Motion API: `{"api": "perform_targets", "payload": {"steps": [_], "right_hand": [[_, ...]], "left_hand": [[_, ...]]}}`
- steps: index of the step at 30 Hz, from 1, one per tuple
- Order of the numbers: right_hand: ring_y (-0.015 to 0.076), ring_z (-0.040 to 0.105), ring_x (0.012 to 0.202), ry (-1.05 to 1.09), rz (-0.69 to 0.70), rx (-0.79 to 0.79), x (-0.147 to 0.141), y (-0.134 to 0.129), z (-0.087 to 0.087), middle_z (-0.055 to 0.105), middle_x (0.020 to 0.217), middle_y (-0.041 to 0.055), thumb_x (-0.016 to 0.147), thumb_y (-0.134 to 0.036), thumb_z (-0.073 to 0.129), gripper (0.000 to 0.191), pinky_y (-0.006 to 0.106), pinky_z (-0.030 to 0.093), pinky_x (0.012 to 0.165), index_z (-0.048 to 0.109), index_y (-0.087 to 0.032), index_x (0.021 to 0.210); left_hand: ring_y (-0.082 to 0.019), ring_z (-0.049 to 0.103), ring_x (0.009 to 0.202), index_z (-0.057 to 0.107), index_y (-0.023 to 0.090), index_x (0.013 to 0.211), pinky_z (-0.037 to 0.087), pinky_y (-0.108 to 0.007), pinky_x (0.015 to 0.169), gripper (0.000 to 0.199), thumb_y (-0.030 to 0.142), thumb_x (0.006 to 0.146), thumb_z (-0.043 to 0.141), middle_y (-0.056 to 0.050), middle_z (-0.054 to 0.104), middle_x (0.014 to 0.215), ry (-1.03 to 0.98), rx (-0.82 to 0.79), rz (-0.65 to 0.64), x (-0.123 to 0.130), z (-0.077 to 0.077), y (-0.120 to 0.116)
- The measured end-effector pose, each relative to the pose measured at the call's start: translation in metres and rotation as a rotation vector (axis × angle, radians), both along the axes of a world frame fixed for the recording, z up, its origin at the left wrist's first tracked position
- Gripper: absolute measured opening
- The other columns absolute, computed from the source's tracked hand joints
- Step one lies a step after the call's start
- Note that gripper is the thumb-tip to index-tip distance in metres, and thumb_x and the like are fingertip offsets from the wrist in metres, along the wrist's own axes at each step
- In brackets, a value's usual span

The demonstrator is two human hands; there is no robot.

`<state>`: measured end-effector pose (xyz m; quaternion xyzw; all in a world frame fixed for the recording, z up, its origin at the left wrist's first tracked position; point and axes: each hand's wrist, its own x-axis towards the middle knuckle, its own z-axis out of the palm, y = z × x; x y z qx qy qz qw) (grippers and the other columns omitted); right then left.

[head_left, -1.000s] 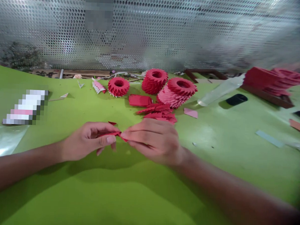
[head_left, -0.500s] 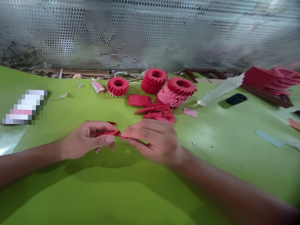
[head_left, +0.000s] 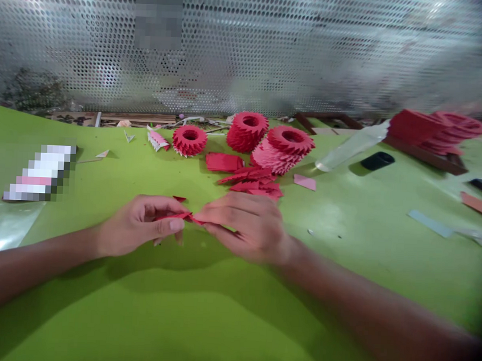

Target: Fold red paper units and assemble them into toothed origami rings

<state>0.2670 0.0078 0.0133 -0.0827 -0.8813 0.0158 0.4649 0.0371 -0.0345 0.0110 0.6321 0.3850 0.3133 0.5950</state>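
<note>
Both hands [head_left: 191, 221] close together, fingertips pinching red paper [head_left: 175, 216].

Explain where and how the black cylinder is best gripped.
Probably around the middle of the black cylinder, from above, thumb on the near side and fingers on the far side. It lies lengthwise on the green tabletop, its long sides unobstructed, with the clear bottle beyond its left end.
</note>
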Motion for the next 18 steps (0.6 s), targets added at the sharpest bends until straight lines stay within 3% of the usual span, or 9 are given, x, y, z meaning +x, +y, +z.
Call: {"api": "perform_targets", "payload": {"steps": [18], "right_hand": [[0.0114,0.069,0.073,-0.129,-0.002,0.0,0.0042,0.0004,0.0069,0.076,0.083,0.0041,0.091,-0.018,0.067,0.008,0.022,0.051,0.068,0.072,-0.013,0.094]], "left_hand": [[-0.008,0.046,0.05,0.07,0.012,0.101,0.033,-0.019,0.043,0.038,0.048,0.09,0.065,-0.004,0.071,0.074,0.116,0.002,-0.036,-0.0021,0.001,-0.0018]]}}
